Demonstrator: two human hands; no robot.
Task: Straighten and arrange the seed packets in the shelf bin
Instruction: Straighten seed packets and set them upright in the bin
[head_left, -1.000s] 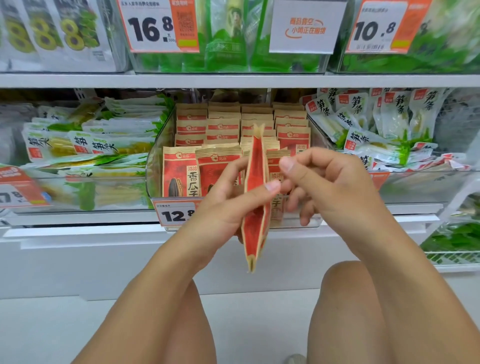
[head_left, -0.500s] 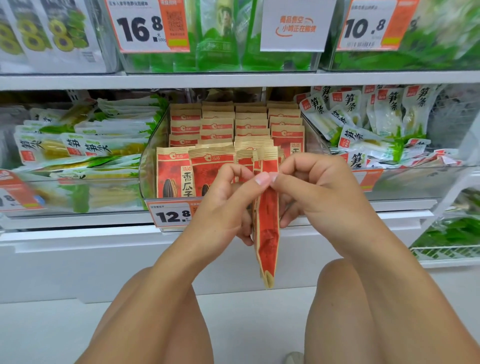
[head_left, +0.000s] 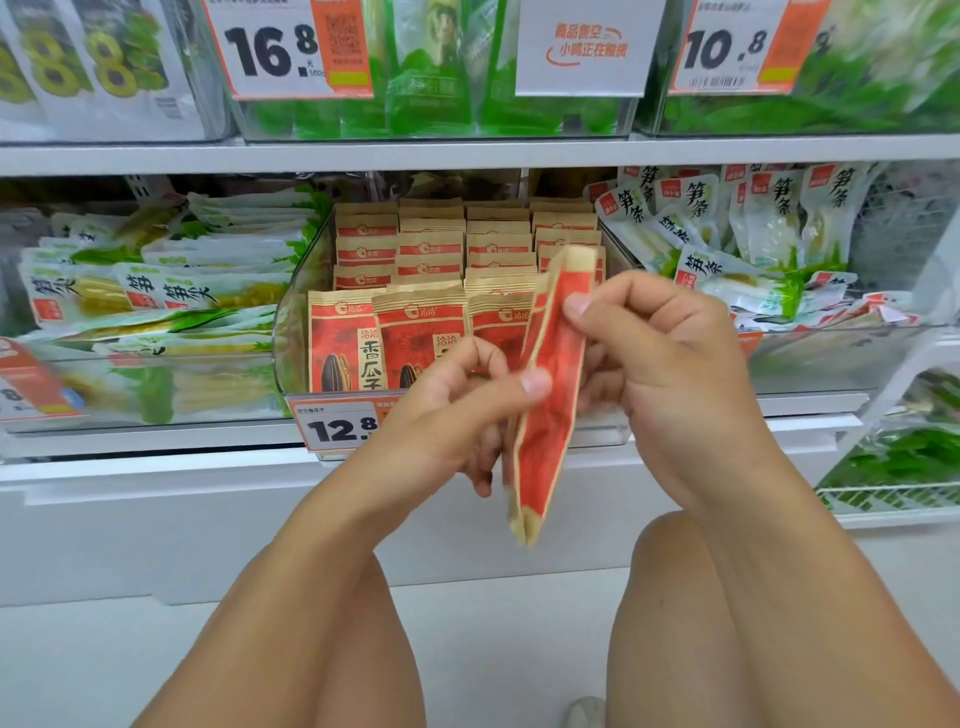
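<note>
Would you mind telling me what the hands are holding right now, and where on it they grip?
One seed packet, seen edge-on. The left hand pinches its middle; the right hand pinches its upper part.

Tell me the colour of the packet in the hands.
The seed packet is red with tan kraft-paper edges, seen in the head view.

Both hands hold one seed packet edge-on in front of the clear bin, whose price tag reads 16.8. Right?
Not quite. In the head view the bin carries the 12.8 tag. Otherwise yes: left hand and right hand hold the seed packet edge-on.
</note>
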